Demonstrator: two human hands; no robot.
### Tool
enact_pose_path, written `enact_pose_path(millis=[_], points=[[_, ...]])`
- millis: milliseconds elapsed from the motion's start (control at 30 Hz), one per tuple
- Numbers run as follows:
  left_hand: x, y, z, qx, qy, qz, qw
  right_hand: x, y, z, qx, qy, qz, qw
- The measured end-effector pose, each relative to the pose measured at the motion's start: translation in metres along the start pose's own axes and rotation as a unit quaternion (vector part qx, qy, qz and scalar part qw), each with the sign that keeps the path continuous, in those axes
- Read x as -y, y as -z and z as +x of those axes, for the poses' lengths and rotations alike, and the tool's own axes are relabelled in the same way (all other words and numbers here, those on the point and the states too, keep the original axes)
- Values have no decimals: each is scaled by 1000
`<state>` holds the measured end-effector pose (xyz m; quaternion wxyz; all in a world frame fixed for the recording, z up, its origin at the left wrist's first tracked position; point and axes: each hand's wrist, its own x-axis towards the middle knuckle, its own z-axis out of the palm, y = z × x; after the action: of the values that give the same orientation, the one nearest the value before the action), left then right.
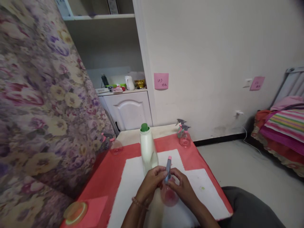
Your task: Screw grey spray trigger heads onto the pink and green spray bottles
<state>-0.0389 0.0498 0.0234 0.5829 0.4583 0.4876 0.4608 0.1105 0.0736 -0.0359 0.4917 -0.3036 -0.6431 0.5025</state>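
A small clear pink spray bottle stands close in front of me over the white paper, its grey trigger head with a pink nozzle tip pointing away from me. My left hand, wearing a bead bracelet at the wrist, pinches the head from the left. From the right, my right hand closes its fingers around the head and the bottle's neck. Whether the head is fully seated on the neck is hidden by my fingers. Just beyond my left hand rises a tall pale-green jug with a green spout.
At the table's far right stand a clear pink spray bottle and another behind it; one more spray bottle is at the far left. White paper covers part of the red cloth. A round yellowish lid-like piece lies front left.
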Motion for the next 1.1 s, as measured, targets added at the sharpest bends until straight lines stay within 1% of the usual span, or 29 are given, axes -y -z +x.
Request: enact_pose_path(millis=[133,233,300,467,667,800,900,1100], points=[[9,-4,2,-38,-14,8,999,0,-1,-1,-2,-1,-5,1000],[18,-10,1,-74,-29,2,997,0,-1,-1,-2,-6,-5,1000],[22,-13,1,-88,-35,-6,996,0,-1,-1,0,-5,-4,1000],[22,-15,-1,-97,-36,-18,995,3,-1,-1,0,-1,0,1000],[16,-13,-4,-81,-32,-10,996,4,-1,-1,-3,-6,-8,1000],[18,-13,-2,-80,-37,-8,996,2,-1,0,-4,-1,-15,1000],[23,-14,0,-93,-42,-10,995,1,-1,0,-3,-1,-16,1000],[26,-23,-5,-143,-55,3,988,-3,-2,-5,-13,-9,-27,1000]])
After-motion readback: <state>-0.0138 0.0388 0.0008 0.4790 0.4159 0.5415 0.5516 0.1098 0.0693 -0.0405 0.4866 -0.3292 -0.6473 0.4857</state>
